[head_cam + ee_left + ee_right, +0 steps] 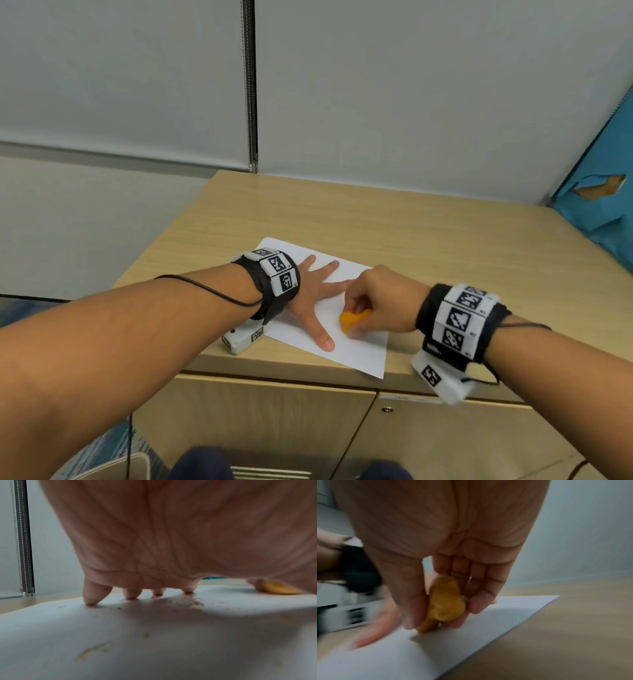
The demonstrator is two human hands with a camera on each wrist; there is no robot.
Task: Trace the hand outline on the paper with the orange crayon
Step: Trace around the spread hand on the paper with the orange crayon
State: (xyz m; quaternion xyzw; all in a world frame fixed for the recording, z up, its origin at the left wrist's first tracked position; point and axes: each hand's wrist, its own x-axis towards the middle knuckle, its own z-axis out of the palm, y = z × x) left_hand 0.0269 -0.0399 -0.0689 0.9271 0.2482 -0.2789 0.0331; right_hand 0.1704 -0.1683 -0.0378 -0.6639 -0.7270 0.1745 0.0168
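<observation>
A white sheet of paper lies on the wooden cabinet top. My left hand lies flat on it, fingers spread, fingertips pressing the sheet. My right hand pinches a chunky orange crayon between thumb and fingers, its tip on the paper between my left thumb and index finger. In the right wrist view the crayon is lumpy and rounded, its lower end touching the paper. The left wrist view shows the crayon at far right and faint orange marks on the paper.
The cabinet top is light wood, with its front edge just below the paper and cabinet doors beneath. A grey wall stands behind. A teal panel leans at the far right. My knees show at the bottom.
</observation>
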